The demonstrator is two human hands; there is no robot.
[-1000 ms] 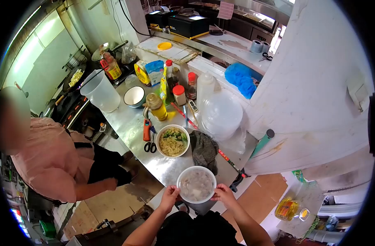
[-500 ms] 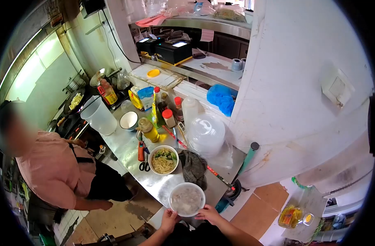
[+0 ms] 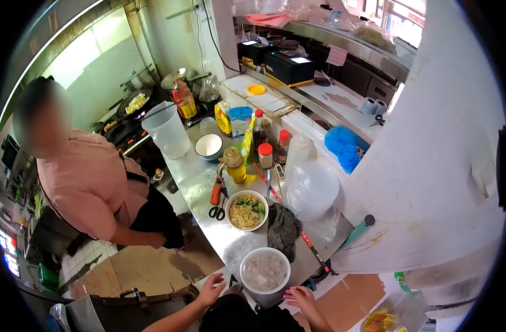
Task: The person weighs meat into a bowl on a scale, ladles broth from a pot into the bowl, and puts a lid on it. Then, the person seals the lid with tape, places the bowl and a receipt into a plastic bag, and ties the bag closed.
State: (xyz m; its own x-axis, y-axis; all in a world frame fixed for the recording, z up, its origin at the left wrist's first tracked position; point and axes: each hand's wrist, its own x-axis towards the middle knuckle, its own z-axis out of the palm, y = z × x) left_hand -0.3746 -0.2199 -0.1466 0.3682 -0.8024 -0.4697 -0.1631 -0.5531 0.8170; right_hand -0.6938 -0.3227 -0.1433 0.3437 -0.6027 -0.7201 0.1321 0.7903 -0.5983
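Observation:
A round bowl with a translucent lid [image 3: 265, 270] sits at the near end of the steel table, its contents blurred under the plastic. To the left of that bowl is my left hand [image 3: 211, 290], fingers apart and holding nothing. My right hand [image 3: 301, 299] is just off the bowl's right side, also open. Behind the lidded bowl stands an uncovered bowl of noodles with greens [image 3: 247, 210]. A dark grey cloth [image 3: 284, 231] lies beside it, and black-handled scissors [image 3: 217, 212] are on its left.
A person in a pink shirt [image 3: 92, 188] stands on the left by the stove. Stacked clear lids [image 3: 312, 190], an oil jug [image 3: 234, 166], a red-capped jar [image 3: 265, 155], a white bowl [image 3: 208, 146] and a plastic pitcher [image 3: 167, 131] crowd the table's far part.
Both my hands have let go of the lidded bowl and moved apart to either side. The bowl stays on the table edge. My view has swung, so the scene appears shifted right.

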